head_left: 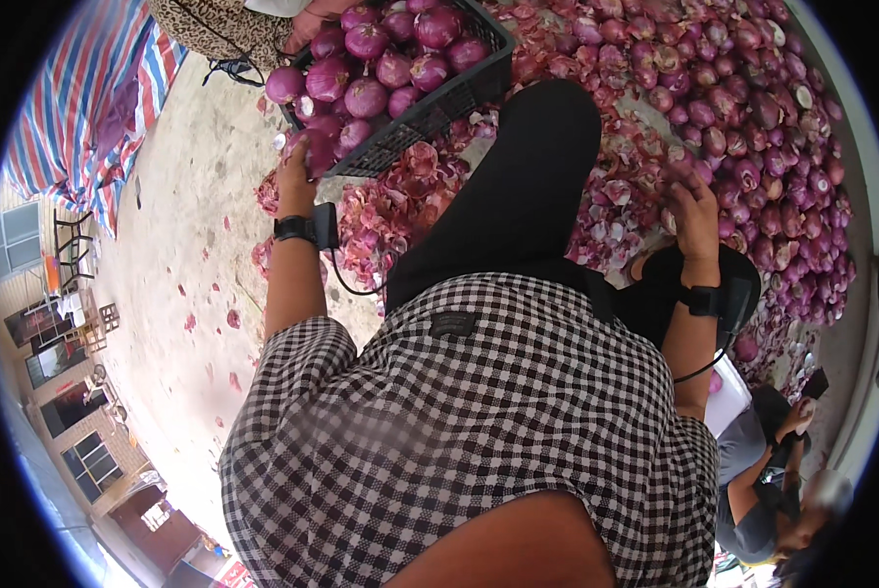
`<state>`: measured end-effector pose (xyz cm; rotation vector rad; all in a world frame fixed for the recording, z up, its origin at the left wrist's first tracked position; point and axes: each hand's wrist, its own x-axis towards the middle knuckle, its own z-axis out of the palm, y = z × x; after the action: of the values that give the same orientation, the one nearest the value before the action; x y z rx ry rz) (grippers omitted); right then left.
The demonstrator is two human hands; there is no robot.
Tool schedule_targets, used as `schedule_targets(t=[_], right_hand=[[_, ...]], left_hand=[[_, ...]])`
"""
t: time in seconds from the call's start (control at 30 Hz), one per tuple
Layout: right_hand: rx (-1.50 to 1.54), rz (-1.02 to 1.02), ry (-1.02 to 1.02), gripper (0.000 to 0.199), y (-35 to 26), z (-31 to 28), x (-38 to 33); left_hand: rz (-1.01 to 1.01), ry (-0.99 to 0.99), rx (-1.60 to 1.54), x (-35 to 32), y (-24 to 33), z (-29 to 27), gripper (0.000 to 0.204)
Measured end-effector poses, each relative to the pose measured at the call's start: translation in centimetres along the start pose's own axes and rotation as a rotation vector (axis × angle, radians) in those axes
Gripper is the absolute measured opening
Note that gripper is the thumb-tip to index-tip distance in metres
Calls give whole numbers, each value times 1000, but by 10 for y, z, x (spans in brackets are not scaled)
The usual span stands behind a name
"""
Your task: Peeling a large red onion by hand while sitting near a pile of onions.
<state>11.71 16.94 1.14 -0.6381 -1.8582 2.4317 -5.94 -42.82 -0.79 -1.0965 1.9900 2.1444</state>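
Note:
At the near left corner of the black plastic crate [429, 123], my left hand [295, 184] is closed round a red onion [314, 153]. Peeled-looking red onions [366, 98] fill the crate to above its rim. On the other side, my right hand [695, 218] is at the near left edge of a big heap of red onions [753, 176]. Its fingers curl round a red onion [678, 169], which they partly hide. Both wrists carry black straps with a small box and a cable.
Loose onion skins [400, 196] lie between the crate and my bent leg [518, 176], and more skins cover the ground beside the heap. A striped sheet [96, 108] hangs at the far left. Another person [768, 490] sits at the lower right, holding something. A white container [726, 392] stands near my right elbow.

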Motion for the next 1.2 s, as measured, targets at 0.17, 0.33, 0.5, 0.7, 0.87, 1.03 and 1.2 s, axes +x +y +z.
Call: schedule_targets(t=[0.17,0.33,0.5,0.7,0.87,1.03,1.2], right_hand=[[-40,55,-39,34,10,16,4],[-110,94,46,34,3,-8,1],[-273,-53,-138,34,10,37,13],[-395,-32,-167,34,16,8,12],[-362,-27,-170,32,11,22,8],[-243,-112,-163,26,3,30,5],[-211,-34,-164,27,-15,24,-7]], left_hand=[[42,105,49,21,0,-57,67],[90,-44,321,20,-39,24,63],[1056,17,1633,122,-21,-138,43],[827,176,1370,77,-90,-49,43],[502,109,958,49,-50,-43,79],[296,-54,645,55,-33,-67,88],[-162,-94,419,-6,-5,-66,60]])
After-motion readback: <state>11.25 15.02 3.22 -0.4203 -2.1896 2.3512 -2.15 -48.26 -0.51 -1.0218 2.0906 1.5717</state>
